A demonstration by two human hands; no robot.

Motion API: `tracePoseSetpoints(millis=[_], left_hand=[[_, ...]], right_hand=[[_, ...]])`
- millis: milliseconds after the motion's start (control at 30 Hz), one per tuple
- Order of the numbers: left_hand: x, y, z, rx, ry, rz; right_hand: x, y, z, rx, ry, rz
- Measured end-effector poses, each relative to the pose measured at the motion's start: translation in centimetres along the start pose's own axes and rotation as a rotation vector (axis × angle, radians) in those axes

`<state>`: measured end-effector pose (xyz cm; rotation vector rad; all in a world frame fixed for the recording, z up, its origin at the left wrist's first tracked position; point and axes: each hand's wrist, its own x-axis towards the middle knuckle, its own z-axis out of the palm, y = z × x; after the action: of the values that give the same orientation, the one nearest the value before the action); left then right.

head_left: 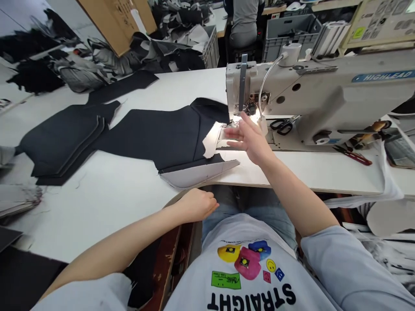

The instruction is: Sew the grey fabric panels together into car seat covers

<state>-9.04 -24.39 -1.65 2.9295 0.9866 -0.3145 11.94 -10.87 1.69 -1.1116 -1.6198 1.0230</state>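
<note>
My right hand is raised in front of the needle area of the sewing machine, fingers spread and holding nothing. Near the table's front edge, my left hand is curled closed above my lap, with nothing showing in it. A dark fabric piece lies flat on the table, its right end reaching the machine's presser foot area. On that end sits a small off-white patch, just left of my right fingers. A light grey panel edge shows along the fabric's front side.
Stacked dark panels lie at the left. Black-handled scissors rest behind the needle area, and red-handled snips lie at the right. Grey crates, fabric heaps and a seated person are at the back.
</note>
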Motion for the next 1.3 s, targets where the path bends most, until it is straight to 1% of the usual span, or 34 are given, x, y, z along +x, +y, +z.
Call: tracePoseSetpoints(millis=[67,100,133,200,233,300,367,400,433,467,533,567,600,633,700,733,767,833,933,967,1000,1033,1133,1167,1200,1233,1300], left_hand=[[1.1,0.0,-0.7,-0.029,-0.059,-0.032],[1.4,-0.2,-1.3,-0.072,-0.088,-0.045],[1.6,-0.6,-2.1,-0.141,-0.111,-0.053],[1.8,-2.0,-4.0,-0.362,-0.13,-0.053],[2.0,-3.0,-5.1,-0.49,-0.118,-0.065],[2.8,-5.6,-7.0,-0.723,-0.055,-0.144],[4.9,-8.3,-8.0,-0.907,0.039,-0.28],[6.3,-9.6,-8.1,-1.001,0.096,-0.332],[8.0,-10.7,-8.0,-1.109,0.148,-0.349],[9.7,-11.6,-7.6,-1.228,0.191,-0.329],[12.9,-12.9,-6.4,-1.455,0.245,-0.215],[14.2,-13.3,-5.8,-1.538,0.274,-0.169],[15.3,-13.6,-5.3,-1.595,0.314,-0.163],[16.2,-13.9,-4.8,-1.626,0.372,-0.201],[17.4,-14.2,-4.3,-1.641,0.489,-0.34],[17.8,-14.3,-4.3,-1.638,0.518,-0.404],[18.2,-14.4,-4.4,-1.64,0.513,-0.451],[19.0,-14.3,-4.9,-1.67,0.406,-0.471],[20.2,-13.7,-6.0,-1.734,0.184,-0.415],[20.5,-13.5,-6.2,-1.728,0.15,-0.395],[20.5,-13.4,-6.3,-1.69,0.156,-0.385],[20.5,-13.4,-6.2,-1.617,0.195,-0.39],[19.5,-13.7,-5.2,-1.31,0.402,-0.467],[19.2,-13.9,-4.8,-1.241,0.447,-0.505],[18.9,-14.1,-4.4,-1.214,0.465,-0.545],[18.9,-14.1,-4.1,-1.233,0.459,-0.581],[19.3,-14.0,-3.9,-1.366,0.377,-0.62]], right_hand=[[-0.3,-0.2,0.0,0.222,-0.015,0.01],[-0.3,-0.1,-0.2,0.256,0.01,0.003],[-0.3,0.4,-0.5,0.233,0.048,-0.013],[0.0,2.0,-1.3,0.058,0.11,-0.072],[0.2,3.0,-1.6,-0.06,0.112,-0.118],[0.4,5.5,-2.1,-0.282,0.036,-0.22],[0.5,7.9,-2.1,-0.456,-0.088,-0.293],[0.5,9.0,-2.0,-0.532,-0.144,-0.312],[0.5,9.9,-1.8,-0.597,-0.193,-0.319],[0.5,10.7,-1.6,-0.648,-0.232,-0.325],[0.3,11.7,-1.3,-0.705,-0.281,-0.352],[0.2,12.1,-1.2,-0.714,-0.291,-0.37],[0.2,12.3,-1.2,-0.718,-0.293,-0.386],[0.1,12.4,-1.2,-0.723,-0.29,-0.397],[0.1,12.4,-1.2,-0.723,-0.29,-0.403],[0.1,12.4,-1.2,-0.719,-0.298,-0.406],[0.1,12.4,-1.2,-0.709,-0.311,-0.409],[0.1,12.3,-1.3,-0.67,-0.356,-0.422],[0.0,12.1,-1.4,-0.621,-0.403,-0.443],[-0.1,12.0,-1.5,-0.617,-0.406,-0.453],[-0.2,11.9,-1.5,-0.621,-0.398,-0.464],[-0.3,11.8,-1.6,-0.625,-0.384,-0.473],[-0.6,11.5,-1.7,-0.609,-0.338,-0.474],[-0.7,11.4,-1.7,-0.595,-0.33,-0.465],[-0.7,11.4,-1.7,-0.583,-0.328,-0.457],[-0.7,11.3,-1.7,-0.576,-0.336,-0.451],[-0.7,11.4,-1.7,-0.584,-0.358,-0.451]])
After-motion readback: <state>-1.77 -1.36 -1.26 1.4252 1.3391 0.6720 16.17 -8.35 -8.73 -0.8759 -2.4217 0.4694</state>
